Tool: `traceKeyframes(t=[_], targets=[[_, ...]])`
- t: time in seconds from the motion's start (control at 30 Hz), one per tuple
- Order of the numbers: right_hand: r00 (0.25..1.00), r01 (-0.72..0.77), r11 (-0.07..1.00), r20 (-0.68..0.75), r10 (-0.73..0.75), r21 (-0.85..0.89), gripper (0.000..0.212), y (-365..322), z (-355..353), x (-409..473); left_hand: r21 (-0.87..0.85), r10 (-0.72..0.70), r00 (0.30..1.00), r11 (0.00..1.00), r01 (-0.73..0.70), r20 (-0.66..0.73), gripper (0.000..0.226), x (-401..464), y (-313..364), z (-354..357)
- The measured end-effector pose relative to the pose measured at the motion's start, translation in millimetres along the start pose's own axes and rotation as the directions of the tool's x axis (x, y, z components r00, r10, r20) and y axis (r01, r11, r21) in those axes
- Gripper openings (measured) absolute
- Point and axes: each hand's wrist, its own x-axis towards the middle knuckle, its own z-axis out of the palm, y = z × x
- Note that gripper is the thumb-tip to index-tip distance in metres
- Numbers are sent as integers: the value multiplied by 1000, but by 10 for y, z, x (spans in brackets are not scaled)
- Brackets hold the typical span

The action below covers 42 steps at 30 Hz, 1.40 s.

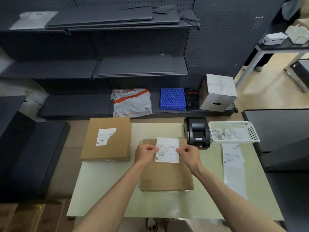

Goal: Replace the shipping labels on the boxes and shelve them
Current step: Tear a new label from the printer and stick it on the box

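Note:
A flat brown cardboard box (165, 178) lies in the middle of the pale table (107, 198). Above it I hold a white shipping label (168, 150) by its two side edges. My left hand (145, 153) pinches the left edge and my right hand (189, 154) pinches the right edge. A second, larger brown box (107, 148) sits at the table's back left and carries a partly torn white label (105, 136). Dark metal shelves (140, 66) stand behind the table.
A black label printer (197, 131) and a white plastic basket (234, 131) of scraps stand at the back right. Loose labels and backing strips (233, 158) lie to the right. On the bottom shelf are a mailer bag (132, 102), blue plastic grids (172, 99) and a white carton (217, 92).

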Motion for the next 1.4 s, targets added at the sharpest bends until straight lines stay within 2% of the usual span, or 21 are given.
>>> traceKeyframes(t=[0.1, 0.27, 0.43, 0.77, 1.03, 1.4], targets=[[1000, -18, 995, -4, 18, -96, 26, 180, 109, 38, 96, -38, 998, 995, 42, -42, 21, 46, -173, 85], [999, -43, 975, 7, 46, -220, 24, 436, 237, 128, 195, -87, 994, 976, 98, -64, 18, 122, -451, 224], [999, -43, 956, -7, 42, -289, 16, 622, 295, 213, 249, -95, 990, 961, 118, -102, 12, 172, -642, 389], [1000, 6, 913, -13, -12, -407, 10, 797, 393, 231, 369, -89, 984, 919, 141, -154, 15, 223, -745, 496], [998, 45, 872, -17, -61, -487, 13, 833, 474, 241, 424, -47, 983, 898, 121, -180, 13, 246, -776, 561], [996, 83, 824, 12, -92, -560, 15, 774, 469, 263, 499, 52, 993, 867, 10, -110, 17, 292, -808, 492]])
